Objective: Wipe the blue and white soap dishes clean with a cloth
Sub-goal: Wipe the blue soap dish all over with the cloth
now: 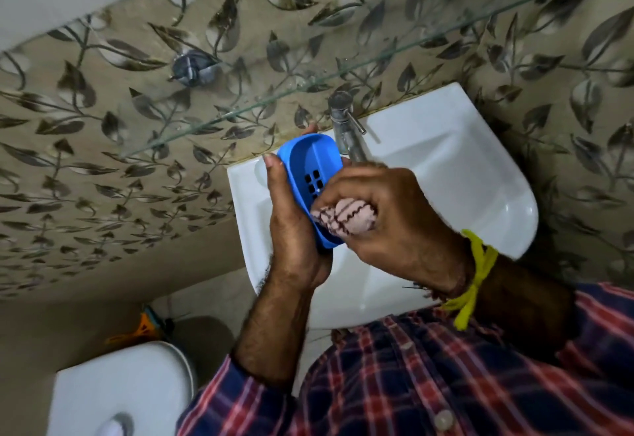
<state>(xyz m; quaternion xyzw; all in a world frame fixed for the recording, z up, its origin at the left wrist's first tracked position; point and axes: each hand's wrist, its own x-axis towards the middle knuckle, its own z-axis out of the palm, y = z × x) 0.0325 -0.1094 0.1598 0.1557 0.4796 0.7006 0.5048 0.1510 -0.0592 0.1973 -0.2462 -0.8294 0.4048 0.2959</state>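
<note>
Left hand (291,226) cradles the blue soap dish (310,175) from behind and below, thumb along its left rim, a fingertip showing over the far end; fingers curled round it. Dish is held above the sink (446,161), tilted, hollow facing right toward the other hand. Long axis runs far-to-near, drain slots about mid-length. Right hand (384,219) is closed round a bunched cloth (346,219), pressing it into the near end of the hollow. So right hand is nearer the work surface; unwiped part likely lies farther along the axis, toward the tap (344,123). White soap dish not in view.
</note>
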